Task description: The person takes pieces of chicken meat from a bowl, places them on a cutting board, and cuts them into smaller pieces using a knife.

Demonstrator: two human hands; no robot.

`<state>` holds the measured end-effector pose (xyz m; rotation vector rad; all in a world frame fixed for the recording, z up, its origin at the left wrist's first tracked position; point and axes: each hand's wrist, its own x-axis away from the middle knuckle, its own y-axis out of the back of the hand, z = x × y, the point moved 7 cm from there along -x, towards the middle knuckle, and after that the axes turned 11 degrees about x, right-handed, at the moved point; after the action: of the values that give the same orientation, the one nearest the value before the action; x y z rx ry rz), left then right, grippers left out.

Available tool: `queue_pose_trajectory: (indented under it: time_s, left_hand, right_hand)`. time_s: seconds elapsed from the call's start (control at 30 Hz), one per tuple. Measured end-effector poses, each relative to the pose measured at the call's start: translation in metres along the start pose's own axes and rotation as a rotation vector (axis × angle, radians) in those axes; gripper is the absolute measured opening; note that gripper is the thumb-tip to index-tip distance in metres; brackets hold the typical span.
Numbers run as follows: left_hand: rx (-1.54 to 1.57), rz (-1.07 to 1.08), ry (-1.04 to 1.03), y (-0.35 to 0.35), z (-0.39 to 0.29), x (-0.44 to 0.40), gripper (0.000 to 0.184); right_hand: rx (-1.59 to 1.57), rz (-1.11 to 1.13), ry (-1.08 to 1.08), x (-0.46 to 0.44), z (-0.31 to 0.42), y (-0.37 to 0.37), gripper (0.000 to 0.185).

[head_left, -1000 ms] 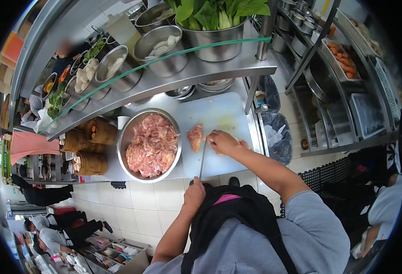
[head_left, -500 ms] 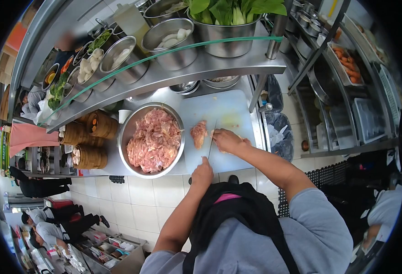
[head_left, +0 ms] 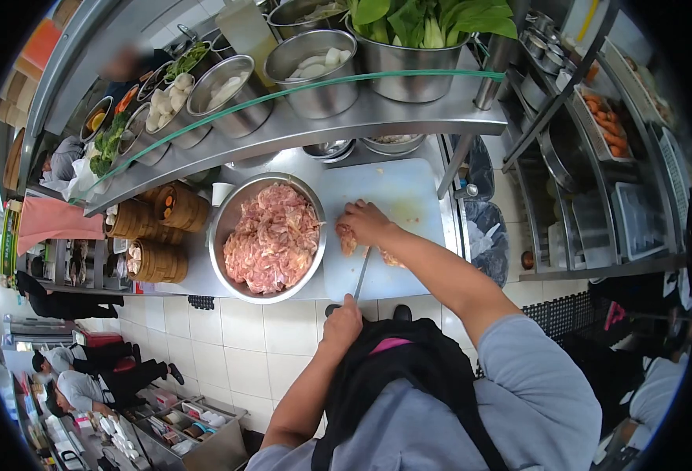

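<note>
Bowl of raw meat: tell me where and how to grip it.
Grip the metal bowl by opposite stretches of its rim, left and right, coming from the counter's front side. That looks best: it is wide and round, no handle shows, and the raw meat heaped inside leaves most rim bare. The cutting board sits close on the right.

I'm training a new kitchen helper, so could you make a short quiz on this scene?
1. Which hand holds the knife?
2. True or false: the right hand is at a piece of raw meat on the cutting board.
3. In the picture, what stands left of the steel bowl? A) leafy greens B) bamboo steamers C) carrots

Key: 1. The left hand. 2. True. 3. B.
</note>
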<state>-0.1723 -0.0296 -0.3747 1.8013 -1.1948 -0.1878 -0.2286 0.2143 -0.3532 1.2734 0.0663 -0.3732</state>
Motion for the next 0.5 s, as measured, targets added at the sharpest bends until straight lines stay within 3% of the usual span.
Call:
queue_pose_trajectory:
  time_s: [0.03, 0.17, 0.33, 0.43, 0.5]
  left_hand:
    - [-0.028, -0.001, 0.004, 0.005, -0.001, 0.001, 0.025]
    - [-0.015, -0.055, 0.08, 0.015, 0.01, 0.006, 0.023]
    - [-0.027, -0.05, 0.041, 0.023, 0.002, 0.014, 0.021]
    - [-0.067, -0.034, 0.061, 0.021, 0.001, 0.011, 0.019]
    - [-0.081, -0.024, 0.042, 0.024, -0.008, 0.007, 0.019]
  right_hand:
    - [0.052, 0.126, 0.018, -0.008, -0.001, -0.013, 0.016]
    - [-0.041, 0.262, 0.004, -0.028, -0.021, -0.018, 0.015]
    - [-0.259, 0.014, -0.333, -0.037, -0.088, 0.003, 0.012]
    - [-0.028, -0.108, -0.452, -0.012, -0.081, 0.04, 0.013]
    - [-0.018, -0.079, -0.372, 0.018, -0.067, 0.045, 0.014]
